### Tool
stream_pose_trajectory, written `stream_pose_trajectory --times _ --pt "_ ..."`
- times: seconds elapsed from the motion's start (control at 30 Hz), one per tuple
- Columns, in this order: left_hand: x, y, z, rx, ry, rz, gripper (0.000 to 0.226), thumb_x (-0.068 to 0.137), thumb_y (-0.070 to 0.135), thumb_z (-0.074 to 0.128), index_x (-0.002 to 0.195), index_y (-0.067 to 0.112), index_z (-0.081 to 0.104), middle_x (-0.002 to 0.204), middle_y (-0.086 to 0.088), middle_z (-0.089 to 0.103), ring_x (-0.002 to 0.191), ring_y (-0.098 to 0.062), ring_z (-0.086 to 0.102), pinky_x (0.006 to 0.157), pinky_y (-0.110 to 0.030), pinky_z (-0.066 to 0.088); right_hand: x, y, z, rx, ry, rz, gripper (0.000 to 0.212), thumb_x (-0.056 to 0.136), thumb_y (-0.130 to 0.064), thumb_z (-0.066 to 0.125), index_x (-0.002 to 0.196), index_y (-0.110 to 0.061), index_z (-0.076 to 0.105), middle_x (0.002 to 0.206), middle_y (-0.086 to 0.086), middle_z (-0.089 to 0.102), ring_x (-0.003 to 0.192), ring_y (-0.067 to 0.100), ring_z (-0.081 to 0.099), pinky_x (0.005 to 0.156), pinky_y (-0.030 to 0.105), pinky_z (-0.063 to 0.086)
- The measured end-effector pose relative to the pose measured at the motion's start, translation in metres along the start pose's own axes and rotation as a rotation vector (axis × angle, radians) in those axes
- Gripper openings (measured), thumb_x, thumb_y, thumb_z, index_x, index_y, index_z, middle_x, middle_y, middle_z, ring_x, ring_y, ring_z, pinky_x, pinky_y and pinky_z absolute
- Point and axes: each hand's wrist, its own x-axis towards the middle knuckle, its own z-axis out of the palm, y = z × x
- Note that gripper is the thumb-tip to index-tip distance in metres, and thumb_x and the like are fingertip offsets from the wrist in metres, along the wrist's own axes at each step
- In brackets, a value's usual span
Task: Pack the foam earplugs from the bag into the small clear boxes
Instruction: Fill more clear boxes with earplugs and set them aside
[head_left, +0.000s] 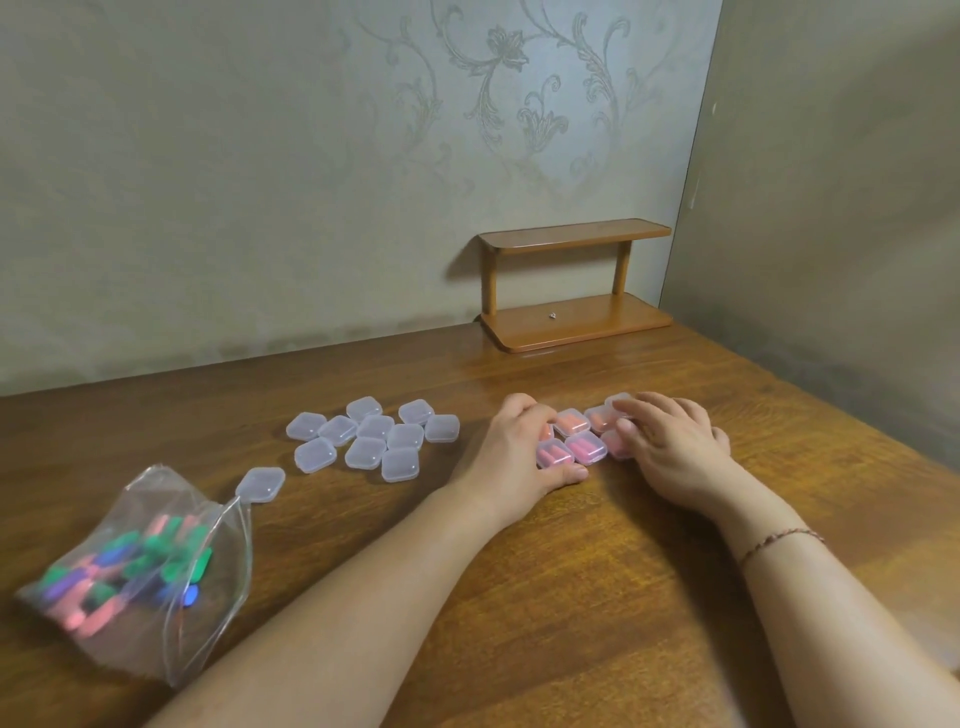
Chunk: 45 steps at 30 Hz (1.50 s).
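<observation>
A clear plastic bag (156, 587) lies open at the near left with green, blue, purple and pink foam earplugs (130, 566) inside. Several small clear boxes (374, 439) sit shut and empty in a cluster at mid table, and one more box (261, 484) lies alone by the bag's mouth. To the right, several filled boxes (584, 446) holding pink and orange earplugs stand in two rows. My left hand (511, 447) rests against the left end of those rows, fingers spread. My right hand (670, 447) lies flat over their right end, covering some.
The wooden table (571, 571) meets a patterned wall at the back and a plain wall on the right. A small two-tier wooden shelf (574, 291) stands at the back right corner with a tiny object on its lower board.
</observation>
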Motion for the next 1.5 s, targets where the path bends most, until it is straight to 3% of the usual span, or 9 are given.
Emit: stream_pose_trajectory --times 0.27,0.43,0.63,0.77,0.9,1.07,1.33,1.43,1.5 --pt "-0.042 0.026 -0.03 0.122 0.049 0.172 0.049 0.094 0.044 0.062 0.136 0.022 0.051 0.135 0.007 0.042 0.111 -0.017 0.056 0.083 -0.036 0.053 -0.01 -0.001 -0.008 0.078 0.265 -0.062 0.042 0.094 -0.044 0.049 0.131 -0.026 0.055 0.136 0.004 0.054 0.13 0.029 0.037 0.105 0.048 0.034" --pt "-0.101 0.0 -0.08 0.282 0.183 0.347 0.038 0.092 0.036 0.064 0.125 0.018 0.063 0.124 0.002 0.061 0.113 -0.019 0.057 0.094 -0.036 0.049 -0.043 -0.048 -0.007 0.009 0.522 -0.338 0.016 0.085 -0.021 0.067 0.1 -0.016 0.071 0.091 0.005 0.069 0.089 0.025 0.056 0.072 0.031 0.042" --pt "-0.177 -0.072 -0.149 0.3 0.382 0.243 0.023 0.088 0.032 0.065 0.104 0.017 0.073 0.1 0.007 0.067 0.094 -0.011 0.06 0.079 -0.031 0.054 -0.062 -0.155 0.014 -0.089 0.223 -0.58 0.028 0.084 -0.043 0.067 0.111 -0.036 0.067 0.118 -0.013 0.063 0.113 0.012 0.049 0.078 0.025 0.047" --pt "-0.218 -0.115 -0.184 0.143 0.549 -0.011 0.013 0.088 0.025 0.064 0.096 0.019 0.073 0.092 0.009 0.062 0.086 -0.004 0.06 0.061 -0.018 0.055 -0.056 -0.221 0.046 -0.117 0.102 -0.712 0.037 0.088 -0.045 0.062 0.125 -0.041 0.057 0.135 -0.019 0.054 0.125 0.008 0.04 0.092 0.026 0.044" --pt "-0.223 -0.141 -0.198 -0.063 0.732 -0.307 0.012 0.09 0.017 0.067 0.091 0.029 0.069 0.09 0.015 0.067 0.089 0.001 0.061 0.065 -0.011 0.048 -0.045 -0.26 0.073 -0.115 0.006 -0.728 0.048 0.091 -0.042 0.059 0.136 -0.042 0.045 0.142 -0.016 0.049 0.139 0.012 0.028 0.108 0.036 0.034" --pt "-0.219 -0.147 -0.199 -0.238 0.675 -0.426 0.011 0.094 0.023 0.062 0.091 0.032 0.067 0.091 0.017 0.067 0.088 0.018 0.056 0.062 -0.007 0.048 -0.044 -0.277 0.09 -0.184 -0.041 -0.714 0.052 0.093 -0.036 0.057 0.142 -0.041 0.039 0.152 -0.012 0.037 0.147 0.013 0.013 0.116 0.035 0.018" --pt "-0.218 -0.147 -0.2 -0.255 0.668 -0.41 0.01 0.095 0.027 0.062 0.091 0.029 0.071 0.087 0.018 0.068 0.089 0.01 0.059 0.063 -0.005 0.048 -0.044 -0.273 0.107 -0.095 0.017 -0.768 0.046 0.086 -0.026 0.067 0.129 -0.037 0.057 0.136 -0.008 0.055 0.137 0.017 0.033 0.108 0.034 0.029" --pt "-0.221 -0.14 -0.2 -0.53 0.654 -0.454 0.013 0.095 0.03 0.061 0.091 0.026 0.072 0.073 0.016 0.065 0.068 -0.002 0.061 0.057 -0.018 0.05 -0.045 -0.268 0.096 0.091 0.136 -0.762 0.044 0.077 -0.018 0.078 0.117 -0.032 0.065 0.116 -0.004 0.064 0.12 0.025 0.052 0.096 0.041 0.044" --pt "-0.222 -0.129 -0.2 -0.817 0.541 -0.435 0.019 0.091 0.038 0.063 0.095 0.021 0.073 0.078 0.002 0.067 0.064 -0.013 0.058 0.054 -0.028 0.048 -0.049 -0.267 0.082 0.241 0.188 -0.746 0.041 0.078 -0.025 0.078 0.113 -0.037 0.061 0.114 -0.01 0.062 0.111 0.012 0.055 0.088 0.025 0.043"
